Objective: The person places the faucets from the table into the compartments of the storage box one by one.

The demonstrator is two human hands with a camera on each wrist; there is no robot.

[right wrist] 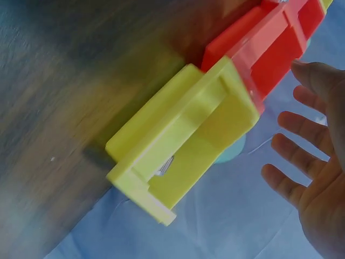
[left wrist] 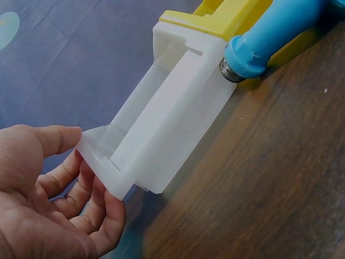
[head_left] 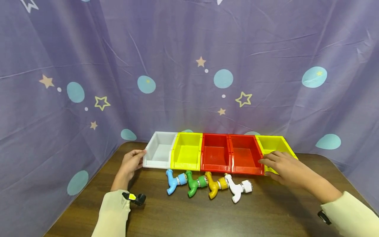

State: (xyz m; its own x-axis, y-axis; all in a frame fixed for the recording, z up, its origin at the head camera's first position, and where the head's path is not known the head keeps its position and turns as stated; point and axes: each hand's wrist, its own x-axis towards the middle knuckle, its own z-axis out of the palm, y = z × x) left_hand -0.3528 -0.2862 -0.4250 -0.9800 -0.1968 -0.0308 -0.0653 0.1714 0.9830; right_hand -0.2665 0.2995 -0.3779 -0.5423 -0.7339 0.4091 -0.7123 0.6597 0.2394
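At the left end of a row of bins, my left hand [head_left: 132,163] holds the outer side of the white bin [head_left: 157,163]. Its thumb [left wrist: 59,139] is at the rim and the curled fingers lie along the wall. Over the right-hand yellow bin [right wrist: 210,135] is my right hand [head_left: 285,168], fingers spread, holding nothing. Between the end bins stand another yellow bin [head_left: 187,166] and two red bins, one left [head_left: 216,168] and one right [head_left: 247,169]. In front lie plastic taps: blue [head_left: 172,181], green [head_left: 193,186], dark yellow [head_left: 214,187] and white [head_left: 236,189].
The bins stand side by side on a brown wooden table [head_left: 177,217], close to a purple patterned curtain [head_left: 177,108] behind. A small shiny piece [right wrist: 165,165] shows inside the right-hand yellow bin. Black straps with small devices sit at both cuffs.
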